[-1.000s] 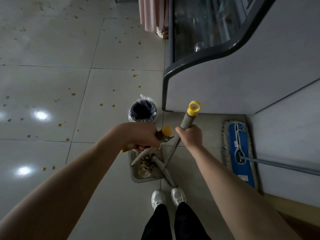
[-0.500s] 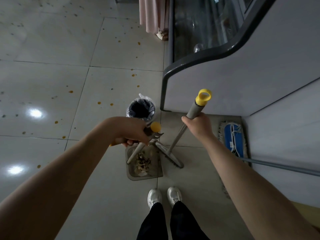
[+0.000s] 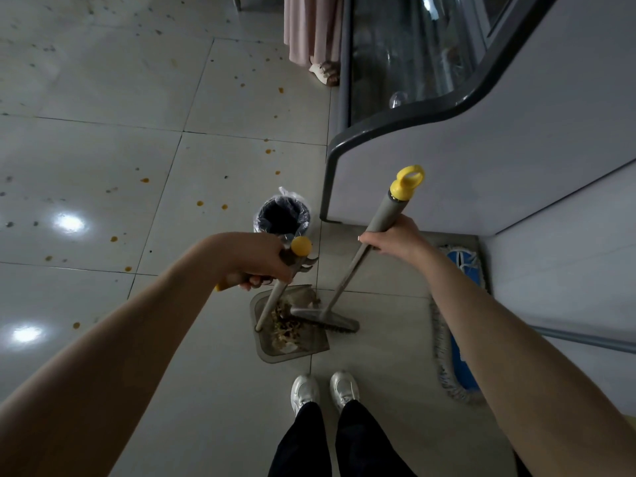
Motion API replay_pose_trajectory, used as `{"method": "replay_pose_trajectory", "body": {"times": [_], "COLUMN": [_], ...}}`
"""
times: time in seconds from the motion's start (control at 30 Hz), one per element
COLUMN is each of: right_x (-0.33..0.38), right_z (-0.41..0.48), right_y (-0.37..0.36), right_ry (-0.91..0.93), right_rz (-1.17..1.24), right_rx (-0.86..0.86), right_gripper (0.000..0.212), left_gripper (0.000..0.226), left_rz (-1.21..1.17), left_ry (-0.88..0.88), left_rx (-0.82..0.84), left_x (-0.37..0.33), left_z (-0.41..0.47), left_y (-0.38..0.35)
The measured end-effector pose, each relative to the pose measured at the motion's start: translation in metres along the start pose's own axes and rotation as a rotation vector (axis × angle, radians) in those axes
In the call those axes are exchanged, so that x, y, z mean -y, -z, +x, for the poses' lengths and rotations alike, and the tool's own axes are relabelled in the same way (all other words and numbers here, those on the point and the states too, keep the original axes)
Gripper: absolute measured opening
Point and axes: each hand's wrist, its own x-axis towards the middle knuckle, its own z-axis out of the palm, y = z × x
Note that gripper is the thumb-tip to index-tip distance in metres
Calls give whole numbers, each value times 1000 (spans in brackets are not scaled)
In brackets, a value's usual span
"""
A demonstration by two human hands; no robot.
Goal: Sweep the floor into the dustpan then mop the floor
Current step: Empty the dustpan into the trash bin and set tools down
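Right hand [image 3: 395, 241] grips the broom [image 3: 346, 275], its head at the right edge of the dustpan [image 3: 299, 354] the left hand [image 3: 258, 259] holds

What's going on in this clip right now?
A person is sweeping. The left hand grips the dustpan by its long handle; the pan sits on the floor with debris in it. The right hand grips the broom, its head at the pan's edge. Orange spots dot the tiles. The mop lies untouched by the counter; a lined bin stands beyond the pan.
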Motion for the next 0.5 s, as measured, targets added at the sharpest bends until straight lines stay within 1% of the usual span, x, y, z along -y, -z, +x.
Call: {"method": "replay_pose_trajectory", "body": {"times": [0.2,0.37,0.43,0.5], "right_x": [10,16,14,13], "right_z": [-15,-32,-35,-37], "right_y": [-2,-5,-2,3], "right_ry": [22,54,57,48], "right_rz": [25,-151,-160,-156], "right_rx": [35,195,206,186], "right_gripper": [17,22,23,19], "left_gripper": [14,14,14,14], "left_rz": [-38,-59,-89,-116], "left_ry": [4,1,-5,-6], "left_rx": [-20,-113,-154,-192], "left_x": [9,12,12,13], "left_z": [-3,-8,-12,-17], "left_y": [-1,1,3,7]}}
